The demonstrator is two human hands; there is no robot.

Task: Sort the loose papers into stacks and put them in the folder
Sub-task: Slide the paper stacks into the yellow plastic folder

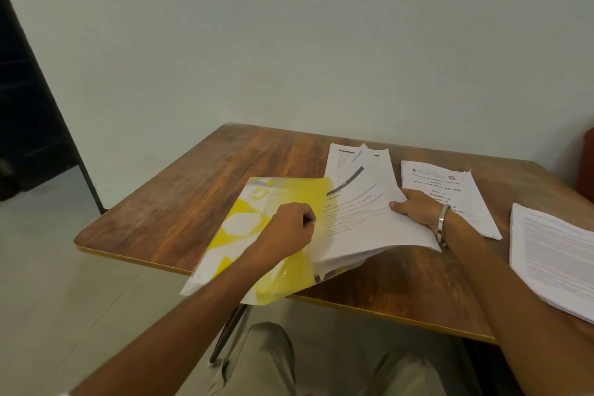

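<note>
Your left hand (291,225) was curled on the flap of the translucent yellow-and-white plastic folder (257,235), holding its mouth apart near the front left corner of the brown wooden table (199,190). Part of that folder hung out past the table's front edge. Your right hand (414,212), with a metal bangle (443,222) at the wrist, gripped the far side of a thick stack of white printed papers (363,219), thumb on top and the other fingers hidden beneath it. The stack's near end was already tucked into the folder's opening, while most of it lay outside, fanned and uneven toward the back edge.

Two more piles waited: a white booklet with a printed title page (450,190) just beside your right wrist, and another thick white stack of printed sheets (553,254) at the table's right edge, overhanging the front.

The likeliest trouble, as I judged it, was the fanned upper sheets catching on the folder's lip and creasing, since the edges were not squared. The folder itself could tip or slide off the front edge as weight went in, because so much of it was unsupported. Your right forearm also lay over the booklet, and a sweep could drag it. The overhanging stack on the right could be knocked to the floor.
</note>
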